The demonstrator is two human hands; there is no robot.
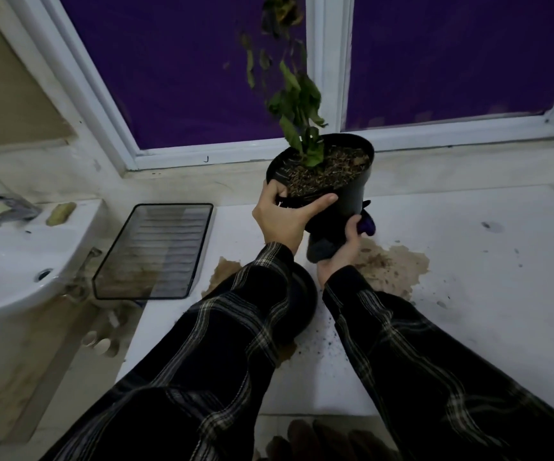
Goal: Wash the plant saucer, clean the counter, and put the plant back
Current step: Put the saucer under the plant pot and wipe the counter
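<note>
The picture is dim and a bit grainy. The window (202, 68) is dark purple. The plant's top leaves (282, 15) are blurry. Straight lines bend near the edges. The white counter (485, 261) looks brightest.

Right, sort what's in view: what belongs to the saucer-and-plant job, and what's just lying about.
Job:
plant pot, held by left hand and right hand
black saucer
stained counter
sink

Lying about:
clear tray
soap bar
</note>
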